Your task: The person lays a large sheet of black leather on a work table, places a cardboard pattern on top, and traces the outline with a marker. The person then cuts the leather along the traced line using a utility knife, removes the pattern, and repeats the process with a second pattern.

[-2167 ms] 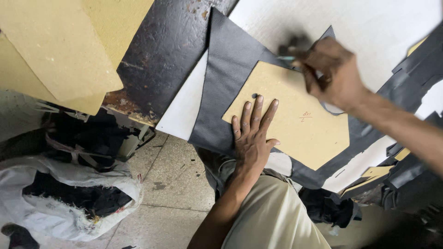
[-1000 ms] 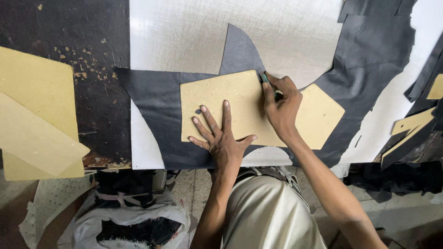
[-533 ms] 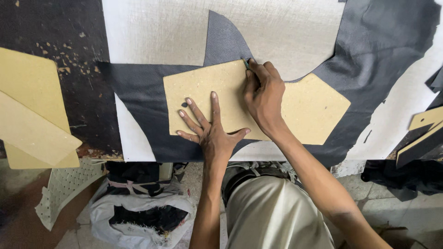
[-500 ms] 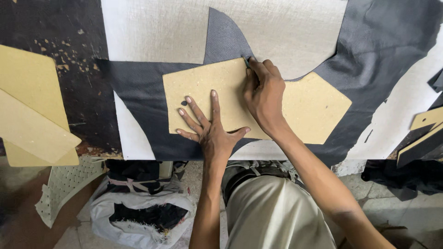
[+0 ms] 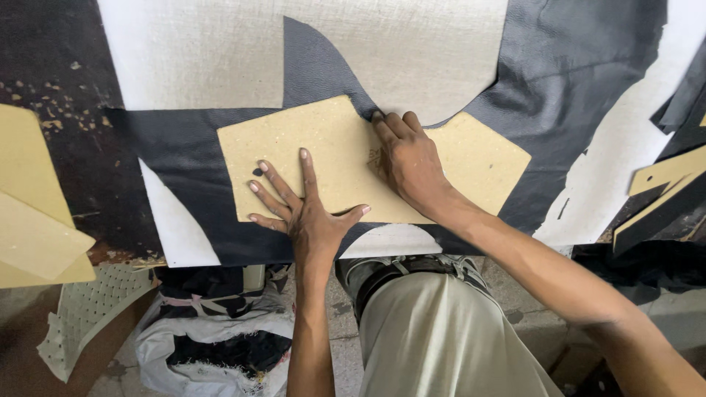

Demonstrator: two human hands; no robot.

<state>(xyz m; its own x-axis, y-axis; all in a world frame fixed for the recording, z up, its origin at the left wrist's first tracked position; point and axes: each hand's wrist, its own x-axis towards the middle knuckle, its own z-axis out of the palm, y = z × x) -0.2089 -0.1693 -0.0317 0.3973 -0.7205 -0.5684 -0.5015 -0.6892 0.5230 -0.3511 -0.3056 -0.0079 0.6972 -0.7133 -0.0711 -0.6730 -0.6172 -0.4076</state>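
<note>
Template (image 5: 338, 158) lies flat on the black leather (image 5: 191, 169). Left hand (image 5: 305, 213) presses the template's lower edge, fingers spread; right hand (image 5: 408, 158) rests curled at its top edge, grip indeterminate.

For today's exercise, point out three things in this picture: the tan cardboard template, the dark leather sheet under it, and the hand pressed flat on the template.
tan cardboard template (image 5: 331, 158), head view, its bare left half.
dark leather sheet (image 5: 573, 81), head view, upper right area.
left hand (image 5: 305, 209), head view, the back of the hand.
</note>
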